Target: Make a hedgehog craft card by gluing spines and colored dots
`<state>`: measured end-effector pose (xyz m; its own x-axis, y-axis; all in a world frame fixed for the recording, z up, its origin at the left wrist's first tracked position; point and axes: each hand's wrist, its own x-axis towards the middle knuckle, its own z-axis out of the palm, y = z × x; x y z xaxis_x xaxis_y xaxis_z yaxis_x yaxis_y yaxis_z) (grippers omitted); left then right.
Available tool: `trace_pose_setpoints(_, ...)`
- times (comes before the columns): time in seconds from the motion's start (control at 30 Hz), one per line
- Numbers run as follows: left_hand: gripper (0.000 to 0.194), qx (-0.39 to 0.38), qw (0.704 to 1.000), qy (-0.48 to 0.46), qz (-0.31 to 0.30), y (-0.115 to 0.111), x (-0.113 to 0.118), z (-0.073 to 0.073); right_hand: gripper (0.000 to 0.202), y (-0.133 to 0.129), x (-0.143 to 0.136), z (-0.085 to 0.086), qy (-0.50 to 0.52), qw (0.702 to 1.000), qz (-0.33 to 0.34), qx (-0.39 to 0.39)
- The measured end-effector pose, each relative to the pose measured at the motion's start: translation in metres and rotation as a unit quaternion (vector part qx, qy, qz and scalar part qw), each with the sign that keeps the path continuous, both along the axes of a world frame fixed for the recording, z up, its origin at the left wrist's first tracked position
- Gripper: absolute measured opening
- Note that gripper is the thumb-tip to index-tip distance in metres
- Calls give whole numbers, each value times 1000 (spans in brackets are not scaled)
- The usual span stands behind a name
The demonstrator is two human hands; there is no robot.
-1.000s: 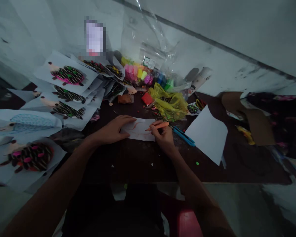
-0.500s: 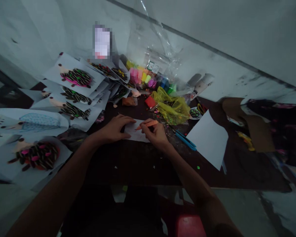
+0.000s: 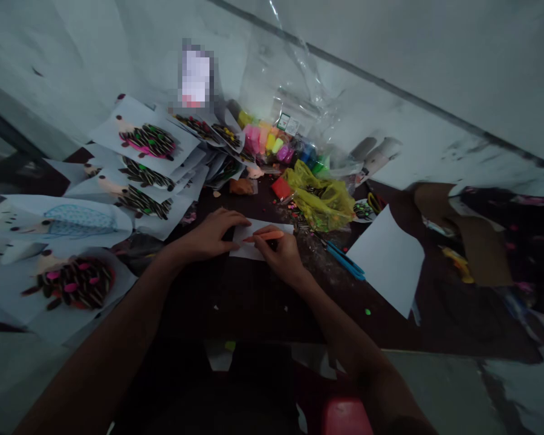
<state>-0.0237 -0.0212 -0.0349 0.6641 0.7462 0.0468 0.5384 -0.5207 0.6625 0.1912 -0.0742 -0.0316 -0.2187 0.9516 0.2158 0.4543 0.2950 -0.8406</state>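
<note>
A small white paper (image 3: 245,249) lies on the dark table (image 3: 254,302) between my hands. My left hand (image 3: 213,234) rests at its left edge, thumb and fingers spread apart, holding nothing. In my right hand (image 3: 278,251) is an orange pen (image 3: 272,235), gripped between thumb and fingers, its tip at the paper's middle. The blue-handled scissors (image 3: 346,261) lie right of my right hand, beside a larger white sheet (image 3: 387,263).
Decorated hedgehog pictures (image 3: 147,142) are piled at the left. Behind the paper are a yellow plastic bag (image 3: 324,199), an orange-brown lump (image 3: 243,186) and a clear bag of coloured clay (image 3: 276,142). Brown cardboard (image 3: 485,251) lies at the right.
My right hand and the pen have moved left over the paper, and the pen lies at a flatter angle. The whole view has shifted slightly.
</note>
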Motion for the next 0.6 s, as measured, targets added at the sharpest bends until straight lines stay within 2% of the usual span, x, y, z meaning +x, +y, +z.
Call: trace_pose_setpoints(0.6, 49, 7, 1000, -15, -10, 3, -2, -5, 24, -1, -5, 2, -26, 999, 17, 19)
